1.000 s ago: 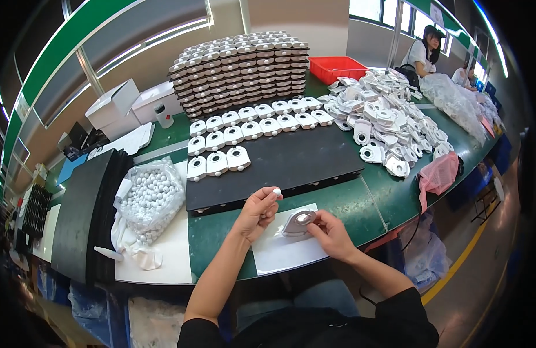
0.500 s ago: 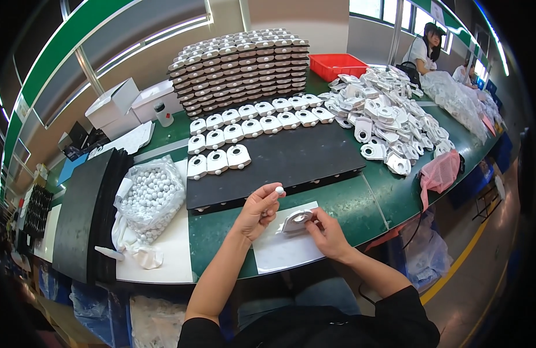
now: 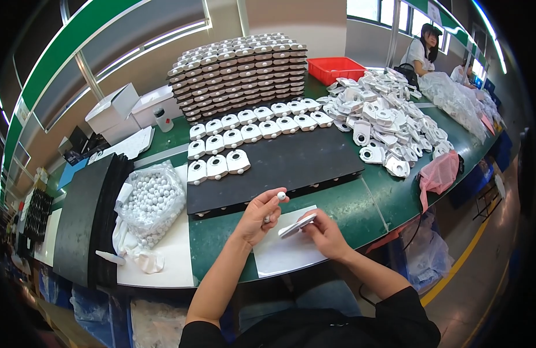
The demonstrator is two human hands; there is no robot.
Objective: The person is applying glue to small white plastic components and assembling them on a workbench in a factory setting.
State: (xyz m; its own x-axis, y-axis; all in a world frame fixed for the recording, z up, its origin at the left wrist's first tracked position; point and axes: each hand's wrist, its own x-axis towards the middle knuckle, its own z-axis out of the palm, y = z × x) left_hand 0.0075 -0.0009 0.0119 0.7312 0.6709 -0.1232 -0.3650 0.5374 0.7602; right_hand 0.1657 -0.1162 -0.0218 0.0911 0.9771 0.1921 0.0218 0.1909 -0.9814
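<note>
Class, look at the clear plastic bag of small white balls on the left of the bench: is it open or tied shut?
Cannot tell. The bag bulges with white balls, its mouth lost among crumpled plastic.

Single head-worn fisheye view, looking steeply down and forward, close over the green worktable.
</note>
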